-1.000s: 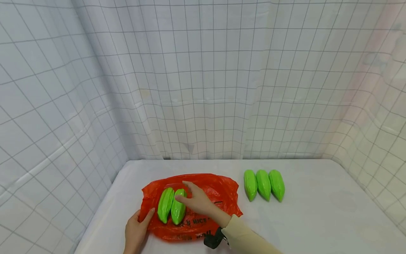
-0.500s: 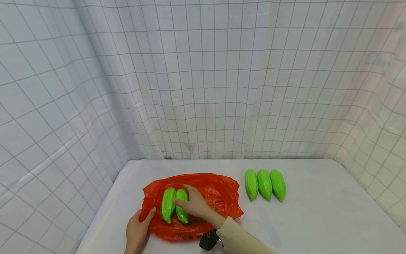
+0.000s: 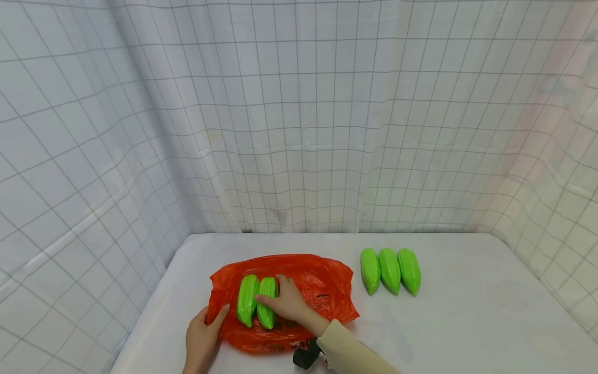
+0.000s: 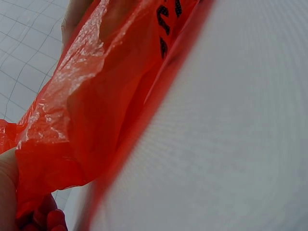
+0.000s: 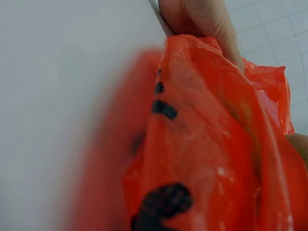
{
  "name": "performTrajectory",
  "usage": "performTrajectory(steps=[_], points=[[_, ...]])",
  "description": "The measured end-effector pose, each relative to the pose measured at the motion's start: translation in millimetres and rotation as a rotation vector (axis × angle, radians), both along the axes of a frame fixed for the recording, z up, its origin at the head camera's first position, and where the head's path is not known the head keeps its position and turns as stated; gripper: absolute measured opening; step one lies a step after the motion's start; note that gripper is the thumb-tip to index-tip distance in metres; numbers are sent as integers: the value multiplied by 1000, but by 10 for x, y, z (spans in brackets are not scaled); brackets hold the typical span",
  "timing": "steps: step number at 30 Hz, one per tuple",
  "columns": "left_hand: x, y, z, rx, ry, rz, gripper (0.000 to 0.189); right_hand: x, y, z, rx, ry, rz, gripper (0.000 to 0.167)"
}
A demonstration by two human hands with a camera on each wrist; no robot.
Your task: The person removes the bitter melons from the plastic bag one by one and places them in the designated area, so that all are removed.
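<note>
A red plastic bag [image 3: 322,275] with black lettering lies spread on the white table. My left hand [image 3: 202,332] grips its left edge; in the left wrist view the thumb [image 4: 7,187] presses on the film with curled fingers behind it. Two bright green, ridged, pointed fruits lie side by side over the bag's left half. Around the right green fruit [image 3: 267,311] my right hand [image 3: 290,301] has its thumb on the left side and fingers at the upper right. The left green fruit [image 3: 247,301] sits beside that thumb. Bag film covers most of the right wrist view.
Three more green fruits [image 3: 390,271] lie in a row on the table, right of the bag. Below the bag, a black wrist device [image 3: 306,356] sits by my right sleeve [image 3: 357,353]. Gridded white curtains [image 3: 299,130] stand behind and at both sides.
The two fruits on the bag have shifted slightly right. My right hand has lowered and closed in around the right one. The left hand stays at the bag's edge.
</note>
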State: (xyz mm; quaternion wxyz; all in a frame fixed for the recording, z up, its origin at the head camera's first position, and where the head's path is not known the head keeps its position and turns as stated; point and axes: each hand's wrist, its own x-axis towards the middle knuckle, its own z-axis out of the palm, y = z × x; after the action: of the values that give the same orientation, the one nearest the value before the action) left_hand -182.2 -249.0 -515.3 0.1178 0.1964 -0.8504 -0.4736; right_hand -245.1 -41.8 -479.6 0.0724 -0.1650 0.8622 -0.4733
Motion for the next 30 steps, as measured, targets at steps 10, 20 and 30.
performTrajectory(steps=[10, 20, 30], points=[[1, -7, 2, 14, -3, 3, 64, 2, -90, -37, 59, -7, -62, 86], [-18, -2, 1, 14, -5, 1, 61, -15, -140, -106, 104, 33, -140, 87], [1, -2, 3, 9, -1, -2, 62, 23, -129, -145, 58, 25, -169, 76]])
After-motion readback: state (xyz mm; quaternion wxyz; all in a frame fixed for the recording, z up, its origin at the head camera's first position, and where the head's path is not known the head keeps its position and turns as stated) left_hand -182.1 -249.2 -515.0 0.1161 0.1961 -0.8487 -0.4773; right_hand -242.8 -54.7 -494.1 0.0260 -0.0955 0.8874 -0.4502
